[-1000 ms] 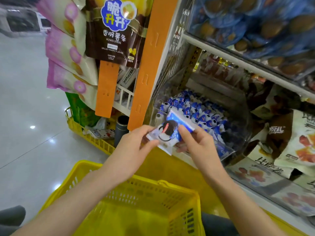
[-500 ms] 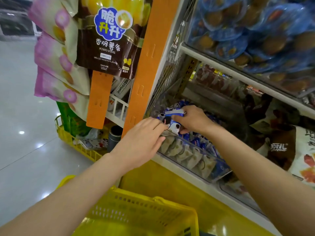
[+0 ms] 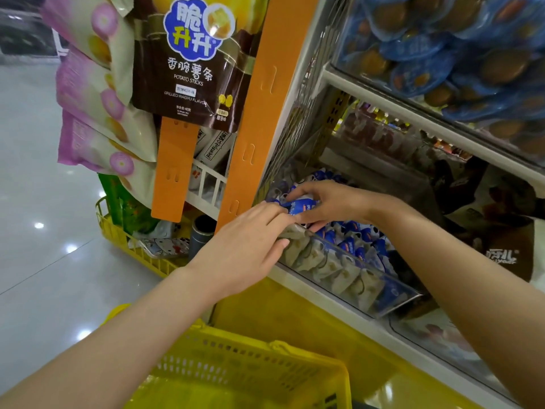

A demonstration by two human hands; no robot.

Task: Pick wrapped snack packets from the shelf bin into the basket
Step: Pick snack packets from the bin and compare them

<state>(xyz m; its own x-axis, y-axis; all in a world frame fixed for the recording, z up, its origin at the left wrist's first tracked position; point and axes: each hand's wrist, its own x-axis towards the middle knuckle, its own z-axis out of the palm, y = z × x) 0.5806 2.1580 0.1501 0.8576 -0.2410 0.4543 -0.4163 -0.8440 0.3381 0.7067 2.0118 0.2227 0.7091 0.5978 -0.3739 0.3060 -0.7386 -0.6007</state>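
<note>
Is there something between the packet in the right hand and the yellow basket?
Yes. The clear front wall of the bin and the left hand lie between the packet and the basket below it.

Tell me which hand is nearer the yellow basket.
Left. The left hand sits at the bin's front edge, just above the basket; right hand is deeper inside, gripping a packet.

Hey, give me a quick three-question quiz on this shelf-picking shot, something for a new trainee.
1. True or false: the blue packet already lies in the yellow basket.
2. Which hand grips that packet? A) left B) right C) neither
3. Fill in: the gripping hand reaches into a clear plastic ___.
Key: 1 false, it is held over the bin; 2 B, the right hand; 3 bin.
</note>
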